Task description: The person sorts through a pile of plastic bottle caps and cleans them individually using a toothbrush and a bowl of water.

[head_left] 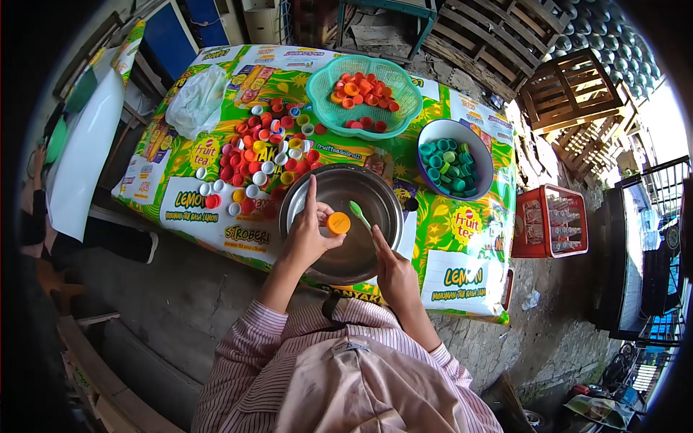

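My left hand [309, 237] pinches an orange bottle cap [338, 223] with its index finger pointing up, over the left part of a steel basin [297, 193]. In my right hand [396, 277] is a slim tool with a light green end [357, 211], slanting up and left over the basin. The tool's exact kind is too small to tell. Cap and tool are a little apart. Beyond my left hand, loose red, white and yellow bottle caps [253, 148] lie scattered on the printed tablecloth [216, 234].
A mint-green plastic basket [325, 108] holds red and orange caps at the back. To its right, a white bowl with a dark blue outside [485, 189] holds green caps. A clear plastic bag [196, 102] lies back left. A red crate [530, 224] stands right of the table.
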Available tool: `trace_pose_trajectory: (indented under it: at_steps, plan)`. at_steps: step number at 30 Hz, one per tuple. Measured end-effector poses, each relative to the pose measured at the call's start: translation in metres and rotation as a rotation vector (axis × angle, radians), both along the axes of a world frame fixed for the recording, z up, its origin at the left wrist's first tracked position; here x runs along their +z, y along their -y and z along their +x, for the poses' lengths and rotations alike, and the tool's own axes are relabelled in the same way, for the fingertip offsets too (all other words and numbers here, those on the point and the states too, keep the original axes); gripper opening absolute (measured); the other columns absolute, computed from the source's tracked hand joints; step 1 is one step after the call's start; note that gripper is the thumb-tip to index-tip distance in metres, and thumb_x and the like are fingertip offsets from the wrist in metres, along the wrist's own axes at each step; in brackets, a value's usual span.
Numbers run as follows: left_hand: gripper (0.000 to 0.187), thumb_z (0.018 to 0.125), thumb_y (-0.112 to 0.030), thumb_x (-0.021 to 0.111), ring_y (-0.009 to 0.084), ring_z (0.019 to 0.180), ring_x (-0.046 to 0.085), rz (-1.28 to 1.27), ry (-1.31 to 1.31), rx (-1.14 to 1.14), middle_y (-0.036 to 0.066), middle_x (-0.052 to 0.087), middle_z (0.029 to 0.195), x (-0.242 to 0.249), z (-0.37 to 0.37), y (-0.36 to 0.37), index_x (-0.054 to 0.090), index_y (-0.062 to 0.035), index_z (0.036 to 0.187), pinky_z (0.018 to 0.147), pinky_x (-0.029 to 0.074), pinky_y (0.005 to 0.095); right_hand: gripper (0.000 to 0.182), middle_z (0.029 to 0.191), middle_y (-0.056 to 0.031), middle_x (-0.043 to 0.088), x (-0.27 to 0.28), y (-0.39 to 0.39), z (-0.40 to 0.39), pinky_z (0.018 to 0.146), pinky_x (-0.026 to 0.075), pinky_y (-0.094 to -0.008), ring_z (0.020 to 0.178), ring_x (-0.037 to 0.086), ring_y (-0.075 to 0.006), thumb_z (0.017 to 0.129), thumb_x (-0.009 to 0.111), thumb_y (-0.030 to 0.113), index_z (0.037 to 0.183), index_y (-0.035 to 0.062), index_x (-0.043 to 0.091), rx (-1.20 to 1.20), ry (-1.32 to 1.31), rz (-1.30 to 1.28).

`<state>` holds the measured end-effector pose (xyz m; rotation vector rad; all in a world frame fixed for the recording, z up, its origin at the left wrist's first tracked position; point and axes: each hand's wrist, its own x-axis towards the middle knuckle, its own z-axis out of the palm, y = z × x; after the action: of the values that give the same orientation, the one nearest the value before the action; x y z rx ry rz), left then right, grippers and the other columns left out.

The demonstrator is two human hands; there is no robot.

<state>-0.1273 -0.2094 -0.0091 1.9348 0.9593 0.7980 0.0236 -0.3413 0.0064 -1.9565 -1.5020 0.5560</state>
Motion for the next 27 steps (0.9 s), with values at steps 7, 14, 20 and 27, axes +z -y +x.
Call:
trace_pose_trajectory:
  at_steps: [7, 14, 20, 27]
  plan:
    - [0.111, 0.064, -0.008, 0.076, 0.0187, 0.077, 0.06, -0.047, 0.105, 0.025, 0.01, 0.059, 0.086, -0.008, -0.003, -0.001, -0.002, -0.0051, 0.142, 0.071, 0.053, 0.0297, 0.051, 0.071, -0.0194, 0.059, -0.003, 0.016, -0.005, 0.052, 0.045, -0.0432, 0.059, 0.059, -0.0359, 0.087, 0.048, 0.007, 0.135, 0.0208, 0.038, 0.053, -0.011, -0.005]
    - [0.064, 0.072, -0.012, 0.074, 0.0142, 0.078, 0.06, -0.097, 0.067, -0.088, 0.007, 0.059, 0.087, -0.003, -0.004, 0.001, 0.044, 0.0004, 0.127, 0.074, 0.051, 0.0273, 0.055, 0.07, -0.016, 0.058, 0.0, 0.013, 0.002, 0.048, 0.045, -0.0443, 0.056, 0.059, -0.0339, 0.086, 0.049, 0.008, 0.136, 0.0244, 0.034, 0.003, 0.105, -0.048]
    - [0.046, 0.091, -0.032, 0.051, 0.0142, 0.09, 0.057, -0.964, 0.473, -0.225, 0.006, 0.057, 0.106, -0.009, -0.014, -0.007, 0.045, -0.0015, 0.125, 0.084, 0.048, 0.0307, 0.052, 0.073, -0.0189, 0.06, -0.001, 0.018, 0.014, 0.05, 0.044, -0.0441, 0.057, 0.058, -0.0354, 0.087, 0.048, 0.008, 0.135, 0.0221, 0.036, -0.035, -0.035, 0.081]
    - [0.045, 0.091, -0.033, 0.049, 0.0159, 0.099, 0.053, -1.04, 0.583, -0.391, 0.006, 0.051, 0.113, 0.008, -0.008, -0.008, 0.043, -0.0025, 0.124, 0.09, 0.043, 0.0374, 0.049, 0.077, -0.0188, 0.06, 0.002, 0.038, 0.02, 0.053, 0.045, -0.0415, 0.06, 0.059, -0.0362, 0.086, 0.049, 0.003, 0.133, 0.0164, 0.041, -0.034, 0.002, 0.102]
